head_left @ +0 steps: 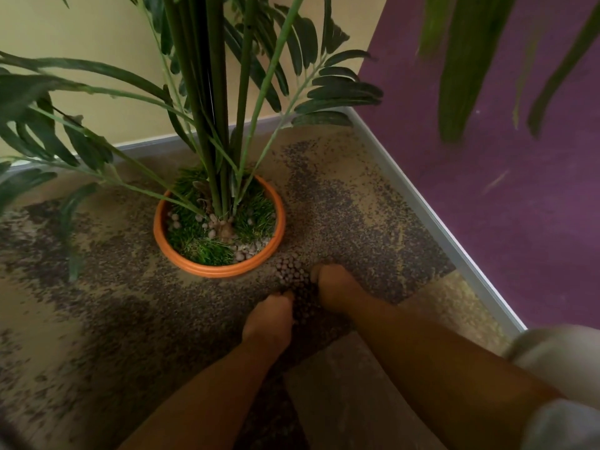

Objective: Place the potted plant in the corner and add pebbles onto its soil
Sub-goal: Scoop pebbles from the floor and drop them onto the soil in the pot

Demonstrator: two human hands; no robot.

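Speckled carpet (97,319) meets grey skirting (438,222) in the wall corner, where the orange pot (194,267) stands with open floor around it, holding a palm (217,125), grass and scattered pebbles (246,250), while left hand (269,316) and right hand (334,287) curl their fingers round the pebble heap (292,274) beside its rim.

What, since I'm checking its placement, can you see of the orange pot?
The orange pot is round with a ribbed rim, plastic-looking, upright on speckled carpet near the wall corner. It holds grass-like cover, tall stems and a few pale pebbles. A pebble pile lies by its front rim; neither left hand nor right hand touches it.
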